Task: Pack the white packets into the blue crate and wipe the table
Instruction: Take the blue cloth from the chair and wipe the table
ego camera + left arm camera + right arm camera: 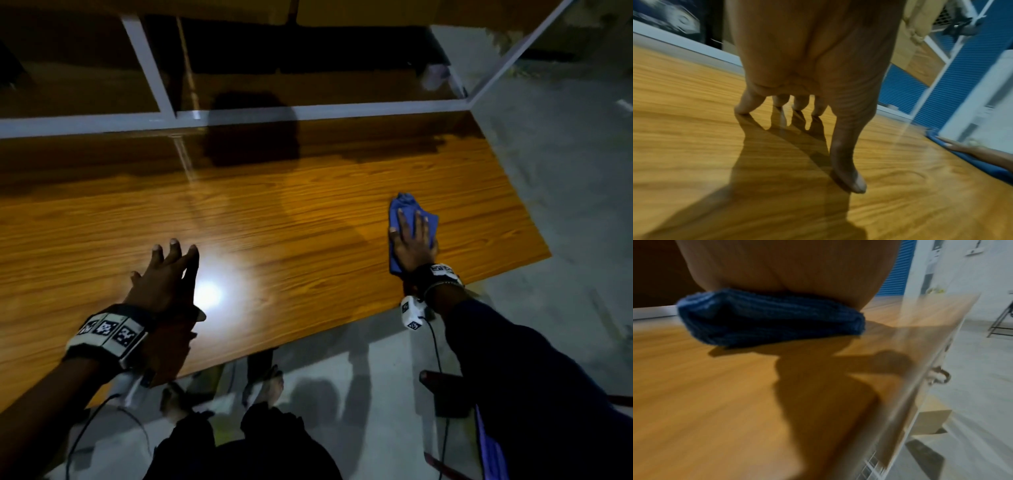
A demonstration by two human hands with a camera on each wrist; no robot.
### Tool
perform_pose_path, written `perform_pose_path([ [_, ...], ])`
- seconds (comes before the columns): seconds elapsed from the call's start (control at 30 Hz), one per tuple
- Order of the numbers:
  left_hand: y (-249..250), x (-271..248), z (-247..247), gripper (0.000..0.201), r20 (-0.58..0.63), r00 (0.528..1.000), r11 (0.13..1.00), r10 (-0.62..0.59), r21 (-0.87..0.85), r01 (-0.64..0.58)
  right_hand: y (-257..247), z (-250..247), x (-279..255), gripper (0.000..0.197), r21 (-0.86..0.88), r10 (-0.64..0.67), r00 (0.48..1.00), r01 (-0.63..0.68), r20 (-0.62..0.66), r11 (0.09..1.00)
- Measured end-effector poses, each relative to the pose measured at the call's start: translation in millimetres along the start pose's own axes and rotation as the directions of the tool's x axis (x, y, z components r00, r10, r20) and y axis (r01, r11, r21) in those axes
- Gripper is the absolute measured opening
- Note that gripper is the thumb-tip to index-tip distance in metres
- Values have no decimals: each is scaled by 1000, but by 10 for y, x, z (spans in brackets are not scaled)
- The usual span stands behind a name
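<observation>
A blue cloth (411,212) lies on the wooden table (274,219) near its right end. My right hand (412,236) presses flat on the blue cloth (768,318), fingers straight; the palm covers most of it in the right wrist view. My left hand (168,274) hovers just over the table at the near left with fingers spread, and its fingertips (742,110) touch or almost touch the wood. In the left wrist view the cloth (970,159) and the other hand show at the far right. No white packets or blue crate are in view.
A white metal frame rail (239,114) runs along the table's far edge, with a post at the far left. The table's right edge (513,192) drops to a grey floor. A dark stool (445,387) stands by my right leg. My feet (263,383) show under the near edge.
</observation>
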State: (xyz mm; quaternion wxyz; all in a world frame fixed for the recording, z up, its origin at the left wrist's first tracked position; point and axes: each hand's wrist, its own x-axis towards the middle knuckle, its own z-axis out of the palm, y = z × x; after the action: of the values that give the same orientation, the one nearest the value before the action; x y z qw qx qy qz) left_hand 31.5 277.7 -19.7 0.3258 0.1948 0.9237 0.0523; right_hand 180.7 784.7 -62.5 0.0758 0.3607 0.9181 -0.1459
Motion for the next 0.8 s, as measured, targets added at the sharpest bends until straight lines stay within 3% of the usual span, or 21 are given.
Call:
perform_pose_path([
  [0.43,53,-18,-14,149,-6,1000,1000,-14,8,14,-254,34,8,62,-33,139,989,-137,57,990],
  [0.8,81,3,-51,150,24,999,998,24,57,-25,-1786,599,-791,62,-80,-106,990,113,87,990],
])
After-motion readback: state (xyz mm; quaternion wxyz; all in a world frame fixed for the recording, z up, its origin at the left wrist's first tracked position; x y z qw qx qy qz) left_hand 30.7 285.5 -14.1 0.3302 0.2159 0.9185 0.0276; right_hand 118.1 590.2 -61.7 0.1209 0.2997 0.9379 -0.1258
